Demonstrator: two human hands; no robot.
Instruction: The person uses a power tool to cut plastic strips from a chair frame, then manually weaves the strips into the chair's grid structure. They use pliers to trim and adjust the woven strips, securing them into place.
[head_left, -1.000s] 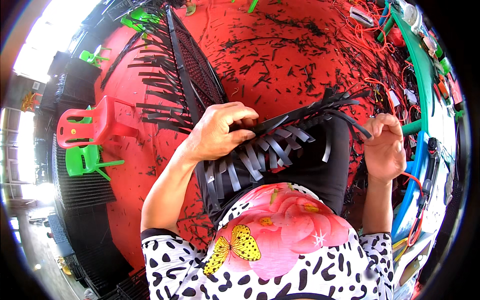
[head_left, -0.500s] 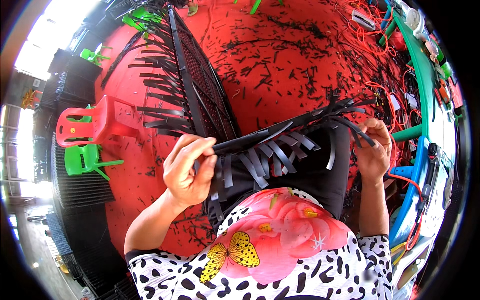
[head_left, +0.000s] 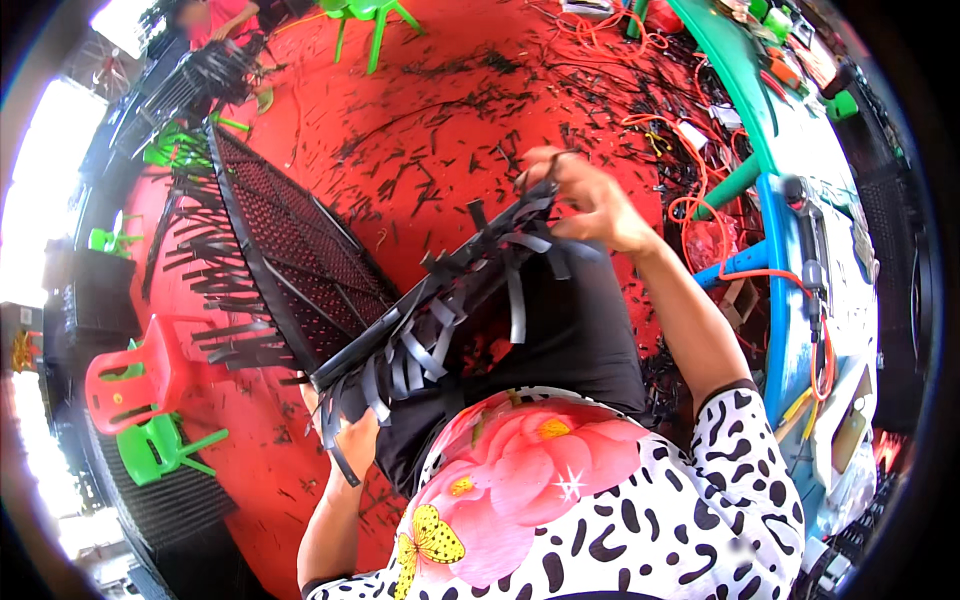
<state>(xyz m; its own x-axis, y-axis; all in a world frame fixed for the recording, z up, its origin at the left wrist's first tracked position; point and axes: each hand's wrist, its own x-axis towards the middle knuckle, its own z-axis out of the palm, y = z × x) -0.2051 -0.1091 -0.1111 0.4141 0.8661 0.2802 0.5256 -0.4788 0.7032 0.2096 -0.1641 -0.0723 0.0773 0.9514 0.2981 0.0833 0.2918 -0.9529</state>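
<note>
A dark woven panel [head_left: 290, 215] with a black frame edge leans across my lap and the floor, its near edge running up to the right. Loose flat black strips [head_left: 420, 345] fringe that near edge, and more stick out along its left side. Under the panel's near corner, my left hand [head_left: 348, 438] is closed on it, with several fingers hidden behind the frame. My right hand [head_left: 590, 200] curls round the far right end of the same edge, its fingertips slightly blurred.
Black strip scraps [head_left: 480, 100] litter the red floor. To the left stand a red plastic chair [head_left: 130, 375] and a green chair [head_left: 165, 450]. A blue-and-green-edged table [head_left: 775, 300] is on the right, with orange cables [head_left: 700, 200]. Another person [head_left: 235, 20] is at the far left.
The panel has swung so its near edge slants up to the right. My left hand has dropped beneath the corner; my right hand has moved up and left onto the far end.
</note>
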